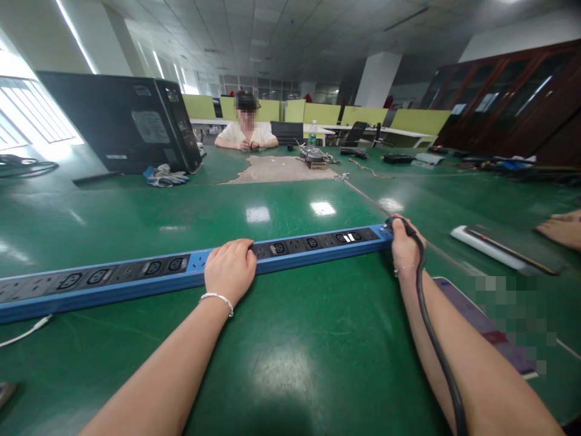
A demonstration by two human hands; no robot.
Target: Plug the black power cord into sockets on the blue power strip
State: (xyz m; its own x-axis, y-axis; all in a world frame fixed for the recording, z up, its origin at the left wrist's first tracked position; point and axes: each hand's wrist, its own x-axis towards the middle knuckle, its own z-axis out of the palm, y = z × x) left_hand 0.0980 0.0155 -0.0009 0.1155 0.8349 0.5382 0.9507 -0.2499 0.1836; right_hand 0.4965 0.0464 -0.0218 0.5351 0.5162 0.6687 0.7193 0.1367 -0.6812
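A long blue power strip (313, 243) with black socket blocks lies across the green table, its left part running out of view. My left hand (230, 266) is wrapped over the strip near its middle, fingers curled down the far side. At the strip's right end, my right hand (405, 245) is closed round the end of a black power cord (426, 309), thumb on top. The fingers partly hide where cord and strip meet, so I cannot tell how firmly they join. From there the cord hangs along my right forearm and out at the bottom.
A black computer case (122, 124) and gloves (166, 176) stand back left. Across the green table (290, 375) sits another person (247, 130). Right of me lie a white and dark slab (503, 249), a tablet-like device (481, 324) and another person's hand (563, 229).
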